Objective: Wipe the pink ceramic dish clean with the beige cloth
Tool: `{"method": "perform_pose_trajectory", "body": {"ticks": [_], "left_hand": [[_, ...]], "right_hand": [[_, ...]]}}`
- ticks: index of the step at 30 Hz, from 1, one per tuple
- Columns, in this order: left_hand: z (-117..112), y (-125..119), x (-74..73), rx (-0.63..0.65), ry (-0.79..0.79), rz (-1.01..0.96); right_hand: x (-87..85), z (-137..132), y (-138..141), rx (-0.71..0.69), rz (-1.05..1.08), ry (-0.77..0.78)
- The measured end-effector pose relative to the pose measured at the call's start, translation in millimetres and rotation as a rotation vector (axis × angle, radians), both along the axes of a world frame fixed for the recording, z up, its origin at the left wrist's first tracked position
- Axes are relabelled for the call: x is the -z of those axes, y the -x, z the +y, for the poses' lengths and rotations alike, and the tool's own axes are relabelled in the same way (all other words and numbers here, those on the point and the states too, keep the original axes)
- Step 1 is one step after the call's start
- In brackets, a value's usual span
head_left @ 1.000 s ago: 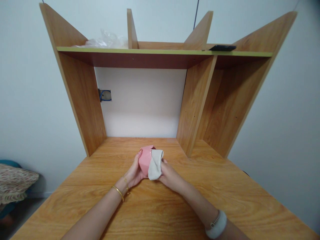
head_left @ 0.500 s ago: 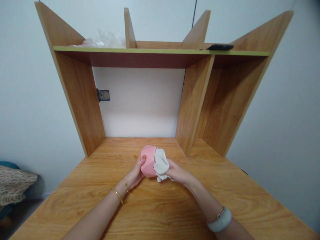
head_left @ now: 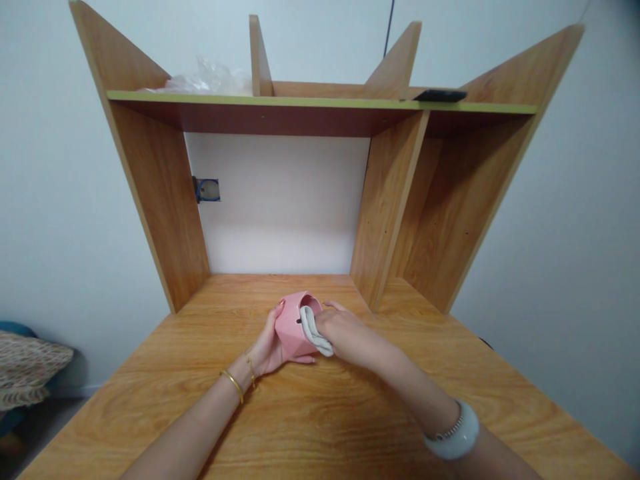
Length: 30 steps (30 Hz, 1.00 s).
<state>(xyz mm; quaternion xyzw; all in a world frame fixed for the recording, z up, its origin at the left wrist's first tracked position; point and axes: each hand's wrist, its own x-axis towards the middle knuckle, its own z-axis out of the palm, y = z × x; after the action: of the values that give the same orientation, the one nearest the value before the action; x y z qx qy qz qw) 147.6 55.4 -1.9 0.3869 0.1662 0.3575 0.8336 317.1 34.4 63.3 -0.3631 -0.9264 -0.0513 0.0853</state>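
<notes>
A pink faceted pot (head_left: 291, 329) is tilted on its side just above the desk, its opening turned to the right. My left hand (head_left: 270, 345) cradles it from the left, thumb on top and fingers underneath. A pale grey cloth (head_left: 316, 335) is bunched at the opening, partly inside and partly over the rim. My right hand (head_left: 341, 331) presses the cloth into the opening; some of its fingertips are hidden in there.
The wooden desk (head_left: 310, 427) carries a hutch with upright panels and a shelf (head_left: 320, 102). On that shelf lie clear plastic wrapping (head_left: 210, 79) and a flat dark object (head_left: 441, 95). An uncovered wall socket box (head_left: 207, 190) shows blue wire.
My right hand has moved over and into the pot's opening with the cloth, which covered the opening before. The pot has turned, showing its rim and a small black mark.
</notes>
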Motion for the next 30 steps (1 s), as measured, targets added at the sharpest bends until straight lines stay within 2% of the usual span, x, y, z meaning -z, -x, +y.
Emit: {"method": "perform_pose_trajectory", "body": {"ticks": [5, 11, 14, 17, 19, 22, 24, 27, 30], "left_hand": [[0, 3, -2.2, 0.064, 0.002, -0.036], [-3, 1, -3.3, 0.119, 0.024, -0.053], [-4, -2, -4.1, 0.04, 0.055, -0.081], [-5, -5, -6.5, -0.094, 0.052, -0.121], [-6, -7, -8.0, -0.144, 0.057, -0.134], [-8, -12, -9.6, -0.15, 0.082, -0.151], [-9, -13, -10.8, -0.146, 0.086, -0.168], [-8, -11, -12.9, -0.176, 0.06, -0.186], [-4, -8, -13.2, -0.243, 0.03, -0.163]], "right_hand": [[2.1, 7, 4, 0.064, -0.07, -0.113], [5.2, 9, 10, 0.074, 0.043, -0.237], [8.6, 10, 13, 0.049, 0.17, -0.217], [14.1, 13, 11, -0.055, 0.224, -0.189], [17.7, 16, 8, -0.099, 0.186, -0.289], [19.9, 20, 5, -0.095, 0.086, -0.514], [18.2, 21, 6, -0.061, 0.022, -0.569], [12.9, 18, 10, 0.027, -0.031, -0.505], [9.1, 10, 15, 0.121, -0.03, -0.374]]}}
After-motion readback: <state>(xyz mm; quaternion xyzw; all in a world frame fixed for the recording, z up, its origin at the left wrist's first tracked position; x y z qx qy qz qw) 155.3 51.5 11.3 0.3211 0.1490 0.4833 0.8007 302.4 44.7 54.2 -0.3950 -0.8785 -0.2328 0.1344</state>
